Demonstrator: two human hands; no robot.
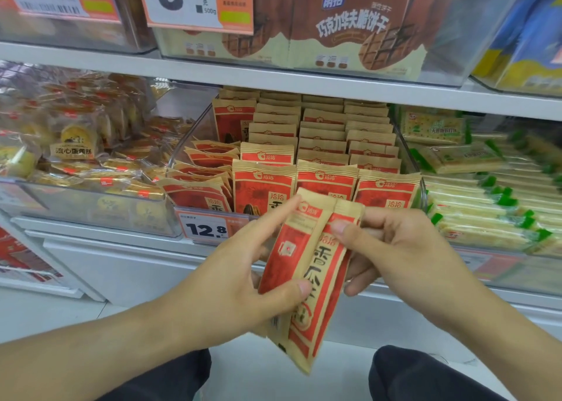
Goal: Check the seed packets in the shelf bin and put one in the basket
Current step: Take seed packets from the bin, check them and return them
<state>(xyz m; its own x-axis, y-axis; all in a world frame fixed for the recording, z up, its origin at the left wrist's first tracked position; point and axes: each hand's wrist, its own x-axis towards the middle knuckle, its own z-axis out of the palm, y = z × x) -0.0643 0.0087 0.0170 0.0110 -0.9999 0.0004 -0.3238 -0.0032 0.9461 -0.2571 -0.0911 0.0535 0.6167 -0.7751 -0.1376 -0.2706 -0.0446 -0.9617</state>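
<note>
Above me, a clear bin holds chocolate wafer biscuit boxes [352,32], with a price card [194,2] reading 8.8 at its front. To my left lies a bin of wrapped egg-yolk pastries [76,145]; to my right, green-edged cracker packs [474,193]. A price tag [206,228] reads 12.8. My dark-trousered knees [425,376] show below.
</note>
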